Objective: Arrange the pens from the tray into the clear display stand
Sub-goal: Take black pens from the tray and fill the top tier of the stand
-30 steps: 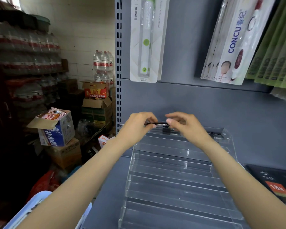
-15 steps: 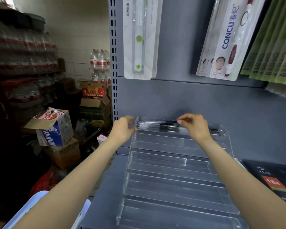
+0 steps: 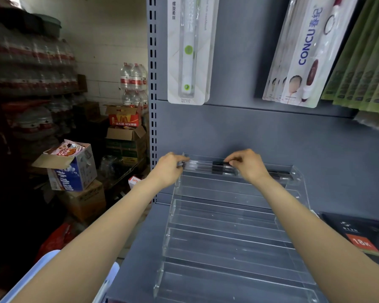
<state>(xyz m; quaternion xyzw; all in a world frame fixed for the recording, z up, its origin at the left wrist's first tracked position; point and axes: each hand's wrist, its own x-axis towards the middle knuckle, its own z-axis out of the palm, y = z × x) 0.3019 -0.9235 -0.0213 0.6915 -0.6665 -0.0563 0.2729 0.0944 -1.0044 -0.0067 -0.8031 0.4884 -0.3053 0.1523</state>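
A clear acrylic display stand [image 3: 232,228] with stepped tiers sits on a grey shelf [image 3: 138,248], its back against the grey shelving panel. Both hands reach to the topmost tier. The left hand [image 3: 170,168] is at the left end of that tier, its fingers curled and pinching the end of a pen [image 3: 208,167] that lies lengthwise along the tier. The right hand [image 3: 248,165] is near the middle of the tier, fingers bent down and pinching the same group of pens at their dark grip section; how many pens it holds cannot be told. More dark pens [image 3: 280,174] lie in the right part of the top tier, just beyond the right hand. The lower tiers of the stand show only clear acrylic.

At the lower left a pale blue-white tray [image 3: 42,267] edge shows beneath the left forearm. On the shelf to the right of the stand lies a black box [image 3: 363,239] with an orange "18K" label. Above, a packaged toothbrush [image 3: 189,51] and white "CONCU" packs [image 3: 309,51] hang on the panel, with green packs [image 3: 363,68] at the far right. To the left, cardboard boxes [image 3: 72,169] and water bottles [image 3: 134,79] are stacked against a wall
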